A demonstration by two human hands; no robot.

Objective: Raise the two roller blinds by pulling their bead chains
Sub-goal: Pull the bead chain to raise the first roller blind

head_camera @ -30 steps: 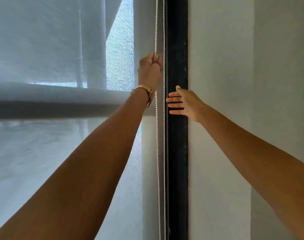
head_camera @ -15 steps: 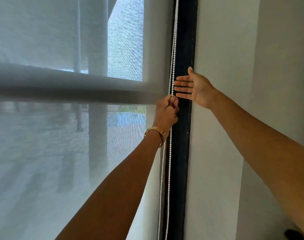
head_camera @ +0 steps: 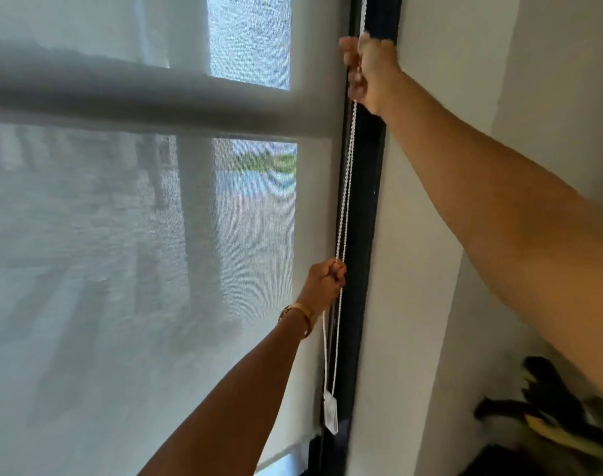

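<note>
While the left hand (head_camera: 326, 273) grips the bead chain (head_camera: 346, 187) low, the right hand (head_camera: 370, 70) clasps it high (both fists closed), beside the blind (head_camera: 138, 235)

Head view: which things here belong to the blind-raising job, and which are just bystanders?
In the job:
bead chain
roller blind
right hand, closed on the chain high up
left hand, closed on it lower down

Bystanders:
plant
white wall
gold bracelet

Indoor room, likely a home, sheer roller blind (head_camera: 138, 252) over dark-framed window (head_camera: 365, 235), plain wall (head_camera: 430, 235), houseplant (head_camera: 554, 413)
</note>
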